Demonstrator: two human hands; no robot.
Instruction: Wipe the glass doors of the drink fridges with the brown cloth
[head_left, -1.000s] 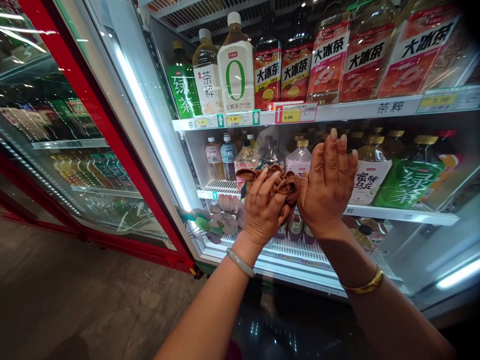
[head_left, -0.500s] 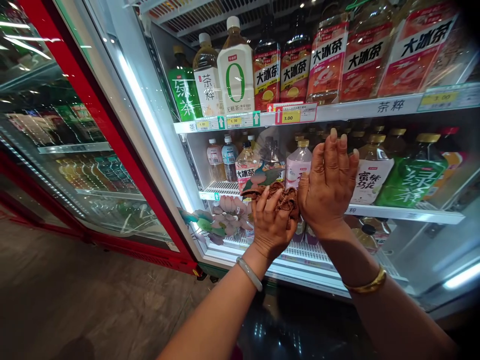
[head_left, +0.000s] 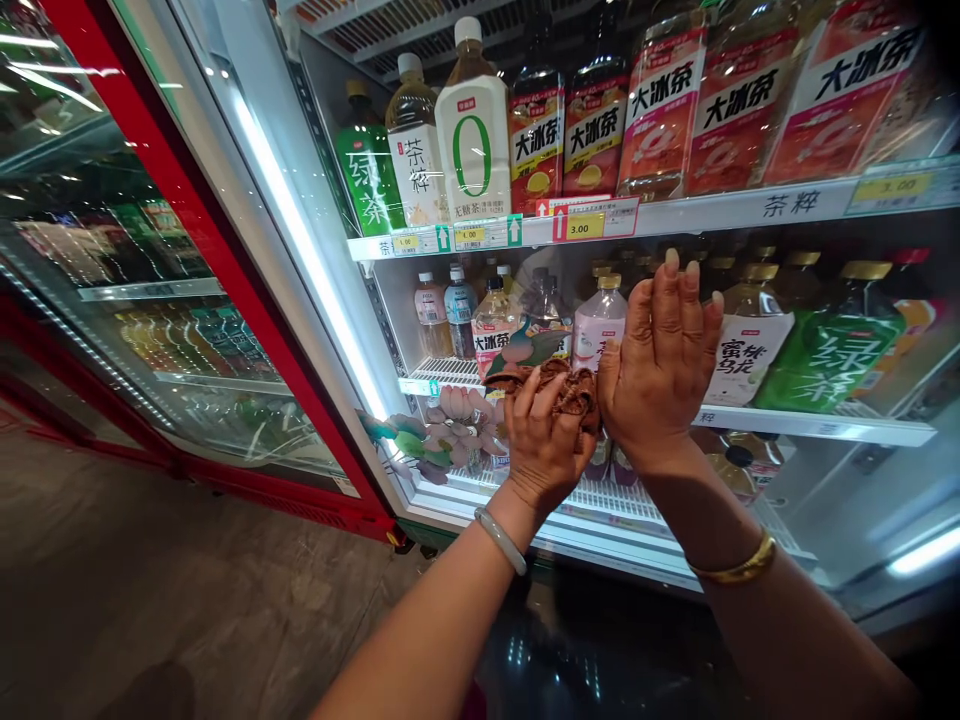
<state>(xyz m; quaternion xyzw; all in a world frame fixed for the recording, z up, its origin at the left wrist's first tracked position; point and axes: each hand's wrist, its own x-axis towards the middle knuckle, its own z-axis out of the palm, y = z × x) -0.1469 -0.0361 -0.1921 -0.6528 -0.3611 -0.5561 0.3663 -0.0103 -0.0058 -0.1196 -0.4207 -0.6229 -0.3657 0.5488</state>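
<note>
My left hand is closed on a crumpled brown cloth, held up in front of the middle shelf of a drinks fridge. Fingers together and stretched upward, my right hand lies flat just right of the cloth, its back toward me. Both hands appear pressed to a clear glass surface, though its edges are hard to make out. A picture of pink flowers and green leaves stands in front of the bottles left of my left hand. Parts of the middle-shelf bottles are hidden behind my hands.
Large tea bottles line the upper shelf above price tags. Smaller bottles, among them a green one, stand on the middle shelf. A red-framed fridge door is at the left, above a grey floor.
The view has shifted very slightly. My right hand sits a touch farther right and higher in the picture; my left hand keeps its hold on the cloth in nearly the same place.
</note>
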